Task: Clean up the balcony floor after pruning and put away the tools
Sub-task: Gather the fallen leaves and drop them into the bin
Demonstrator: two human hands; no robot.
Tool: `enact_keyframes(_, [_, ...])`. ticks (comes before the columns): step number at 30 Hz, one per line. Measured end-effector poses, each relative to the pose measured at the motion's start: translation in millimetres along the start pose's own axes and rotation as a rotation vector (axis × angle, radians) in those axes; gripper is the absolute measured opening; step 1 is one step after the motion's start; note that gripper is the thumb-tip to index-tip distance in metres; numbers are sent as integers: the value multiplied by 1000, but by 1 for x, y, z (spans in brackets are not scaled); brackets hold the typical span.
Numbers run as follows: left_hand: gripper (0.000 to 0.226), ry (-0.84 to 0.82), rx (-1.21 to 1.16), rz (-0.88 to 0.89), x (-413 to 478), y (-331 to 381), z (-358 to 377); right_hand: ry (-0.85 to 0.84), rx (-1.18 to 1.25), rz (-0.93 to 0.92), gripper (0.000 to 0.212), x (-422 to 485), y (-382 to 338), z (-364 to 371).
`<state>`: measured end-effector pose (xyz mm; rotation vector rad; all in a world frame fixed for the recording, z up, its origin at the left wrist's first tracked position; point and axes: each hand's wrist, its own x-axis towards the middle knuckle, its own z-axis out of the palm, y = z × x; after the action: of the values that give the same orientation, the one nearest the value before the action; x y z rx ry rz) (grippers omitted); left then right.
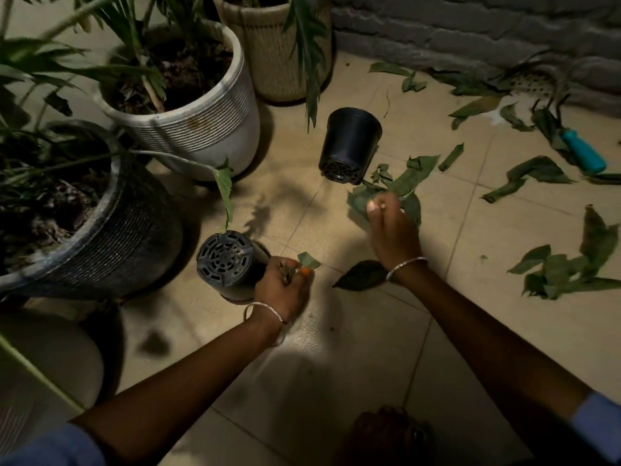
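Gripping leaves (pixel 411 178), two hands (pixel 282 285) (pixel 391 228); two pots (pixel 351 142) (pixel 232 264).

Three planters (pixel 201 129) crowd the upper left of the frame. On the tiled floor (pixel 336 364) one nursery pot (pixel 351 146) lies on its side at upper centre, a second nursery pot (pixel 232 264) at centre left beside a planter. Over the right half lie scattered cut leaves (pixel 537 171), a hand tool (pixel 583 154) among them.
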<state>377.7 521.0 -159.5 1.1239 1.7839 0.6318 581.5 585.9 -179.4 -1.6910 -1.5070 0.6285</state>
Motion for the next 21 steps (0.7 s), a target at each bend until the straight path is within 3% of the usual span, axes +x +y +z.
enact_keyframes(4, [45, -33, 208, 85, 25, -1, 11, -31, -40, 79, 50, -11, 17, -41])
enact_keyframes(7, [54, -41, 353, 82, 46, -4, 19, -46, -62, 80, 54, -20, 31, -62])
enact_keyframes(13, [22, -55, 592, 283, 75, -10, 23, -139, -80, 73, 23, -39, 44, -62])
enact_keyframes(17, [16, -99, 628, 330, 80, -15, 26, -287, -259, -118, 14, -56, 46, -37])
enact_keyframes(21, [14, -115, 425, 300, 69, -17, 27, -495, -426, -282, 60, -62, 37, -16])
